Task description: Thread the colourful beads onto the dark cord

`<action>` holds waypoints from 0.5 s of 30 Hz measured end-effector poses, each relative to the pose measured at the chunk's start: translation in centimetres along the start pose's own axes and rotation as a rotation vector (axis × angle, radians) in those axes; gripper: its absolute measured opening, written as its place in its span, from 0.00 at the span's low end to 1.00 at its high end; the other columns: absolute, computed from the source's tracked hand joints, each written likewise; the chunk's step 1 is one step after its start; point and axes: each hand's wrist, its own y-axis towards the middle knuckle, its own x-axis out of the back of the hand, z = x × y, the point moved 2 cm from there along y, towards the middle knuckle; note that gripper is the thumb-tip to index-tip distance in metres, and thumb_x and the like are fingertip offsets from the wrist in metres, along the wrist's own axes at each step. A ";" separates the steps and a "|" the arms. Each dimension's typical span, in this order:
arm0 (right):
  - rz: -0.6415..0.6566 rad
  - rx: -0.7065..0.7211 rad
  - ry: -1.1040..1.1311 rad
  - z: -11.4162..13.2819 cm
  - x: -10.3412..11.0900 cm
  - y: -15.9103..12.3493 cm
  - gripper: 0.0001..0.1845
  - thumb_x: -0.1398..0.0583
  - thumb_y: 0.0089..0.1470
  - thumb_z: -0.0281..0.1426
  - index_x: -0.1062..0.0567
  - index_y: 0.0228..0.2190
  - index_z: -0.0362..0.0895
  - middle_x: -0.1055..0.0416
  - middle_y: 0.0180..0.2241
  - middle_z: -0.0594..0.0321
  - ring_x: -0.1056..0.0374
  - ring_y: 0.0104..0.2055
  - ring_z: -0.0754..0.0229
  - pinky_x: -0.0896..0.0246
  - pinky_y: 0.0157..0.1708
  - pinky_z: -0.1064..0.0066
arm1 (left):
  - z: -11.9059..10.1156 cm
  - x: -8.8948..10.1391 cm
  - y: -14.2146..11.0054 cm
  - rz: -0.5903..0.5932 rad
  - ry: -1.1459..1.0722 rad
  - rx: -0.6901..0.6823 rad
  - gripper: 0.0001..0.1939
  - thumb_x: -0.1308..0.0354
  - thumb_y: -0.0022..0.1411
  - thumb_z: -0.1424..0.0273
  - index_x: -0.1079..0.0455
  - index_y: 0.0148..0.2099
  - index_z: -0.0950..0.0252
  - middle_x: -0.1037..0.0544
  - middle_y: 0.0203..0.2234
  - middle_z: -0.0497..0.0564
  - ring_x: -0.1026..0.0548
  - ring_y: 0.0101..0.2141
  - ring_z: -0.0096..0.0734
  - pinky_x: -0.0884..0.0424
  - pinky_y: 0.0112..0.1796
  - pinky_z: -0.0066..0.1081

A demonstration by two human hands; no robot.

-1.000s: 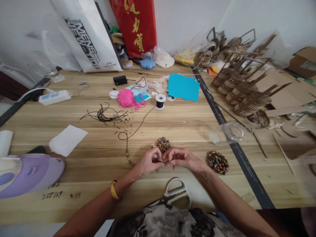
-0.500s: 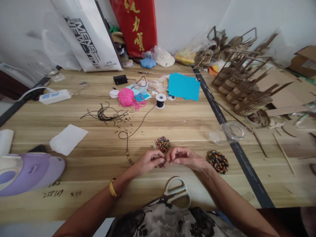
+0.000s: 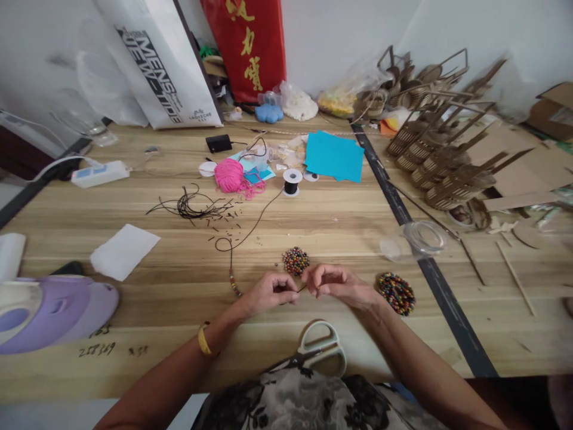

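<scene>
My left hand (image 3: 272, 292) is closed in a pinch on a thin black cord (image 3: 302, 288), whose short end reaches toward my right hand (image 3: 335, 280). The fingertips of that hand are also pinched at the cord; whether a bead is between them is too small to tell. Left of my left hand, a row of coloured beads (image 3: 233, 282) is threaded on the cord, which runs back to a white spool (image 3: 291, 182). Just beyond my fingers lies a small pile of loose beads (image 3: 296, 261). A coil of strung beads (image 3: 396, 294) rests beside my right wrist.
Scissors (image 3: 321, 348) lie close to my body. Cut black cords (image 3: 192, 206) and scraps lie left of the spool, near pink yarn (image 3: 229, 175). A clear plastic ring (image 3: 425, 237) and brown woven baskets (image 3: 447, 167) are on the right; a purple device (image 3: 58, 310) is left.
My hands have drawn slightly apart, and a short length of black cord now shows between them. My right hand has shifted a little to the right. The things on the table stay put.
</scene>
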 end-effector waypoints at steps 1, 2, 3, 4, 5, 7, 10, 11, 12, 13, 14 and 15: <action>0.002 -0.006 0.008 0.0 0.0 0.0 0.10 0.34 0.50 0.34 0.27 0.31 0.40 0.33 0.44 0.55 0.35 0.34 0.65 0.38 0.34 0.72 | 0.0 0.0 0.0 -0.003 0.002 -0.002 0.12 0.39 0.53 0.64 0.31 0.29 0.70 0.27 0.21 0.49 0.32 0.24 0.23 0.37 0.28 0.24; 0.007 -0.010 0.014 0.0 -0.1 0.1 0.10 0.34 0.50 0.34 0.27 0.31 0.40 0.33 0.44 0.55 0.34 0.34 0.65 0.38 0.35 0.72 | 0.0 0.0 0.0 -0.007 0.008 -0.006 0.12 0.39 0.53 0.65 0.32 0.29 0.70 0.27 0.21 0.48 0.33 0.24 0.23 0.37 0.28 0.24; 0.012 -0.016 0.019 0.0 -0.2 0.1 0.10 0.34 0.50 0.34 0.27 0.31 0.40 0.32 0.45 0.55 0.33 0.35 0.65 0.37 0.36 0.72 | 0.1 0.0 0.1 -0.011 0.015 -0.012 0.12 0.39 0.52 0.65 0.32 0.29 0.70 0.27 0.21 0.48 0.33 0.24 0.23 0.38 0.28 0.24; 0.015 -0.022 0.021 0.0 -0.3 0.2 0.10 0.34 0.50 0.34 0.27 0.31 0.41 0.32 0.44 0.55 0.33 0.36 0.64 0.37 0.37 0.71 | 0.2 -0.1 0.1 -0.013 0.021 -0.021 0.11 0.38 0.52 0.65 0.31 0.29 0.70 0.28 0.21 0.48 0.33 0.24 0.23 0.38 0.28 0.24; 0.018 -0.026 0.021 0.0 -0.4 0.2 0.10 0.34 0.49 0.34 0.27 0.30 0.41 0.31 0.44 0.55 0.32 0.38 0.63 0.37 0.38 0.70 | 0.2 -0.1 0.2 -0.013 0.024 -0.032 0.11 0.38 0.52 0.65 0.31 0.28 0.70 0.28 0.21 0.47 0.33 0.24 0.23 0.38 0.28 0.24; 0.024 -0.027 0.015 0.1 -0.6 0.4 0.11 0.33 0.49 0.34 0.27 0.29 0.41 0.29 0.41 0.57 0.32 0.39 0.62 0.38 0.41 0.69 | 0.4 -0.2 0.3 -0.012 0.024 -0.048 0.11 0.38 0.51 0.65 0.32 0.28 0.69 0.29 0.21 0.47 0.33 0.25 0.23 0.38 0.28 0.24; 0.034 -0.007 0.006 0.2 -0.8 0.5 0.11 0.33 0.49 0.35 0.27 0.29 0.40 0.28 0.38 0.58 0.32 0.38 0.62 0.39 0.42 0.68 | 0.5 -0.3 0.3 0.000 -0.001 -0.038 0.11 0.38 0.51 0.66 0.33 0.28 0.69 0.28 0.22 0.47 0.32 0.25 0.23 0.38 0.29 0.24; 0.037 -0.001 0.004 0.1 -0.8 0.5 0.11 0.33 0.49 0.35 0.27 0.29 0.40 0.28 0.38 0.58 0.32 0.39 0.62 0.39 0.42 0.68 | 0.5 -0.3 0.3 0.011 -0.017 -0.035 0.11 0.38 0.51 0.66 0.33 0.29 0.69 0.28 0.22 0.47 0.32 0.25 0.23 0.38 0.29 0.24; 0.041 0.004 0.001 0.1 -0.7 0.5 0.11 0.34 0.49 0.35 0.27 0.29 0.40 0.28 0.38 0.58 0.32 0.39 0.62 0.39 0.42 0.68 | 0.4 -0.3 0.3 0.024 -0.032 -0.032 0.11 0.38 0.52 0.66 0.33 0.30 0.69 0.27 0.22 0.47 0.32 0.25 0.23 0.38 0.29 0.24; 0.045 0.008 -0.002 0.1 -0.7 0.5 0.11 0.34 0.49 0.35 0.27 0.30 0.40 0.28 0.38 0.58 0.32 0.40 0.62 0.39 0.42 0.68 | 0.4 -0.3 0.2 0.036 -0.044 -0.027 0.11 0.38 0.52 0.65 0.33 0.31 0.69 0.27 0.22 0.47 0.32 0.24 0.23 0.38 0.28 0.24; 0.049 0.009 -0.006 0.0 -0.7 0.5 0.11 0.34 0.49 0.35 0.27 0.30 0.40 0.28 0.37 0.58 0.33 0.40 0.61 0.39 0.43 0.67 | 0.4 -0.3 0.2 0.042 -0.051 -0.022 0.12 0.39 0.52 0.65 0.33 0.32 0.69 0.27 0.22 0.48 0.32 0.24 0.23 0.38 0.28 0.24; 0.052 0.007 -0.010 0.0 -0.7 0.5 0.11 0.34 0.49 0.35 0.26 0.30 0.40 0.28 0.37 0.58 0.33 0.40 0.61 0.39 0.43 0.67 | 0.4 -0.3 0.2 0.043 -0.054 -0.014 0.12 0.39 0.53 0.64 0.34 0.32 0.69 0.27 0.22 0.48 0.33 0.23 0.22 0.39 0.27 0.23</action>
